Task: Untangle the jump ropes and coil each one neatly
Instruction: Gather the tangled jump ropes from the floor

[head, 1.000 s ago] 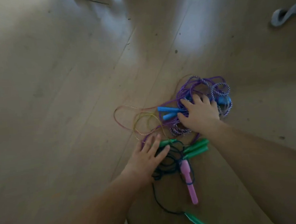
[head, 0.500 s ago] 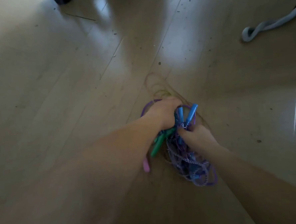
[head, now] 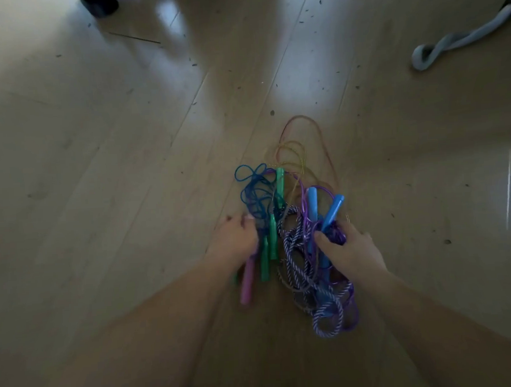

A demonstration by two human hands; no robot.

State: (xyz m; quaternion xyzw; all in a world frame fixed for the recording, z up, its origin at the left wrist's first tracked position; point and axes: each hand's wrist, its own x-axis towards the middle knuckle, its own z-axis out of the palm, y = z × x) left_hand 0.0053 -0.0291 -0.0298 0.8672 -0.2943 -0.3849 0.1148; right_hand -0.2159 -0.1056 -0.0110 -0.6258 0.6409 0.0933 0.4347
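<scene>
1. Top-left corner: dark object (head: 96, 3), cut off by the frame edge. Just right of it, a thin dark stick (head: 134, 38) lies flat on the wooden floor (head: 97, 173).
2. Left hand (head: 236, 239): at the left edge of the tangle of jump ropes (head: 296, 244), fingers curled into it and gripping. It is motion-blurred, so I cannot tell exactly which strands it holds.
3. Pink handle (head: 247, 280): sticks out from under the left hand, pointing toward the camera.
4. Dark blue cord (head: 255, 190): loose loops on the floor just beyond the left hand's fingers.
5. Green handles (head: 266, 261): two side by side, touching the right side of the left hand. A third one (head: 280, 185) lies further out, over the dark blue cord.
6. Purple-and-white braided rope (head: 314, 294): middle of the tangle, between the two hands. Its loops bunch toward the camera, mixed with a plain purple cord (head: 354, 316).
7. Thin yellow-pink cord (head: 299, 148): open loops at the far end of the tangle, flat on the floor.
8. Blue handles (head: 312, 201): two, tips pointing away from the camera, bases running into the right hand's grip.
9. Right hand (head: 350, 247): on the right side of the tangle, thumb and fingers closed around purple cord at the base of the blue handles.
10. The whole tangle sits on the floor at centre frame, all ropes knotted together, none coiled.
11. Top right: twisted grey strap (head: 454, 43) on the floor, well apart from the tangle.
</scene>
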